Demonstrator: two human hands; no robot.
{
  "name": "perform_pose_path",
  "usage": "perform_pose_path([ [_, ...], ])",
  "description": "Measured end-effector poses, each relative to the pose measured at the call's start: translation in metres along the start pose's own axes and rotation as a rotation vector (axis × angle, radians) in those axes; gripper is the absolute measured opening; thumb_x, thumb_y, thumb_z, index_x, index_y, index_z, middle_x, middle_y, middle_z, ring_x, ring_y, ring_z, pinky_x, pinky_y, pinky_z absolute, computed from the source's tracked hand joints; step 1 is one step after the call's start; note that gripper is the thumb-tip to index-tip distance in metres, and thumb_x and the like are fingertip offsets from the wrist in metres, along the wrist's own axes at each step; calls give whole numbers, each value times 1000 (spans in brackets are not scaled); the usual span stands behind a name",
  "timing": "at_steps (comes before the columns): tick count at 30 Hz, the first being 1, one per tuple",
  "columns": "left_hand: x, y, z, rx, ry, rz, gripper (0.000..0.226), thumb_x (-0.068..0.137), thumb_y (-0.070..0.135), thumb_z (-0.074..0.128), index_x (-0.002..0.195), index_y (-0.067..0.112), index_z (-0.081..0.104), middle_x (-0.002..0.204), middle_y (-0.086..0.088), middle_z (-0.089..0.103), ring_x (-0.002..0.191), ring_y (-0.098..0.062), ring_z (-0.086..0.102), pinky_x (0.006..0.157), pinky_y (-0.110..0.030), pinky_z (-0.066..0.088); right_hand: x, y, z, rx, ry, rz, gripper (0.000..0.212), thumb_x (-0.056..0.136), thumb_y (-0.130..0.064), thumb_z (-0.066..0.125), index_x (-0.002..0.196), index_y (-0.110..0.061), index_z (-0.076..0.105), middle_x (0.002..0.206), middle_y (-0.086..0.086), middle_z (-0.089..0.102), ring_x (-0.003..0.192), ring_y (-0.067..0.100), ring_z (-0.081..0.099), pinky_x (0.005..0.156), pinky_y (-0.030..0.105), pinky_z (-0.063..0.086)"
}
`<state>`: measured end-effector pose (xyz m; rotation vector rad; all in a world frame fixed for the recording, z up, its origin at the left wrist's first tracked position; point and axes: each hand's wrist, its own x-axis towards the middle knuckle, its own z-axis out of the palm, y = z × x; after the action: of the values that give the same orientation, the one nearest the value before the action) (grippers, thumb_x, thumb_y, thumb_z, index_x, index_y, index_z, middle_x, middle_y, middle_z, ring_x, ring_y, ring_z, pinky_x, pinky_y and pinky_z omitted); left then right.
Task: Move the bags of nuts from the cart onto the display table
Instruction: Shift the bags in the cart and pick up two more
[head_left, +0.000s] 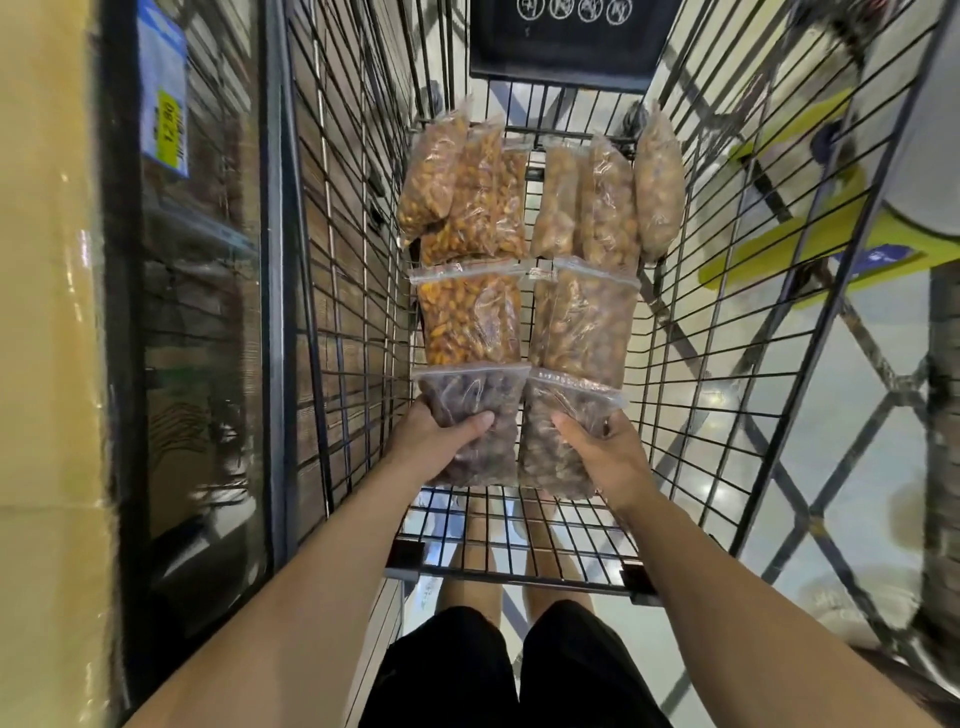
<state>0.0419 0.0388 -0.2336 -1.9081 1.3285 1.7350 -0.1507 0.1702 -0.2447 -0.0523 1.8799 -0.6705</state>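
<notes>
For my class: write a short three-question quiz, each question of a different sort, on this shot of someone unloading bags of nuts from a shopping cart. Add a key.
1. True or false: each hand grips a bag.
2. Multiple choice: the bag in the left hand holds nuts that look A) dark brown, B) bright green, C) white.
3. Fill in: the bags lie inside a wire ____.

Key
1. True: the left hand holds the dark bag, the right hand the neighbouring bag.
2. A.
3. cart.

Wire cart walls (358, 291) hem the bags (470, 312); open from above.
</notes>
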Motion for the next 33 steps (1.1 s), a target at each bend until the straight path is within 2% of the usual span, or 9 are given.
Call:
perform_pose_path([
  [3, -17, 8, -4, -11, -5, 13, 66, 64, 71, 83, 115, 31, 70, 110, 9, 75, 105, -16, 69, 98, -38, 54, -12, -5, -6, 21, 21, -1, 50, 83, -52, 85, 115, -20, 65, 100, 2, 80, 85, 20, 79, 77, 35, 64],
  [5, -29, 14, -7, -49, -7, 19, 41, 82, 52, 84, 111, 28, 67, 101, 7, 74, 93, -14, 68, 78, -27, 51, -25, -15, -11, 64, 35, -17, 42, 86, -49, 83, 117, -25, 66, 108, -3, 76, 91, 15, 75, 72, 29, 59],
  [8, -52, 23, -13, -160, -59, 13, 37, 88, 36, 83, 113, 26, 58, 107, 4, 71, 88, -8, 65, 62, -23, 46, -48, -32, -23, 135, 33, -87, 34, 92, -39, 80, 122, -28, 68, 111, -5, 77, 89, 9, 75, 62, 18, 56],
  [14, -99, 42, -41, -209, -3, 138, 76, 50, 63, 92, 113, 29, 66, 107, 2, 78, 101, -20, 76, 91, -45, 61, -101, -84, -38, 169, 12, -141, 40, 94, -49, 73, 128, -33, 61, 107, -1, 80, 93, 20, 78, 61, 26, 60],
  [18, -138, 64, -61, -207, 58, 243, 49, 74, 52, 89, 110, 28, 68, 100, 3, 79, 95, -19, 76, 83, -39, 61, -132, -122, -44, 134, 68, -235, 40, 93, -56, 72, 128, -43, 56, 109, -18, 65, 95, 8, 65, 81, 25, 51],
  [21, -161, 76, -78, -194, 161, 329, 49, 74, 60, 86, 110, 31, 69, 104, 8, 78, 99, -15, 74, 93, -40, 59, -156, -147, -41, 129, 69, -292, 75, 68, -82, 76, 126, -36, 62, 116, -5, 77, 106, 22, 75, 98, 44, 59],
  [23, -177, 83, -91, -195, 210, 375, 54, 71, 65, 85, 111, 32, 70, 106, 11, 77, 101, -13, 73, 96, -40, 57, -171, -162, -39, 121, 65, -322, 75, 63, -82, 77, 119, -32, 66, 111, -1, 80, 99, 25, 78, 95, 51, 62],
  [29, -225, 91, -125, -248, 315, 480, 49, 79, 63, 82, 111, 29, 69, 99, 8, 76, 93, -13, 72, 85, -34, 57, -217, -202, -33, 15, 60, -443, 48, 85, -66, 73, 106, -23, 68, 96, 1, 80, 84, 22, 80, 86, 49, 65],
  [33, -252, 89, -139, -335, 384, 515, 57, 75, 65, 83, 113, 24, 72, 99, 5, 79, 91, -12, 75, 74, -23, 54, -239, -220, -32, -31, 31, -510, 68, 70, -85, 72, 107, -28, 67, 104, -2, 77, 97, 23, 76, 96, 53, 60],
])
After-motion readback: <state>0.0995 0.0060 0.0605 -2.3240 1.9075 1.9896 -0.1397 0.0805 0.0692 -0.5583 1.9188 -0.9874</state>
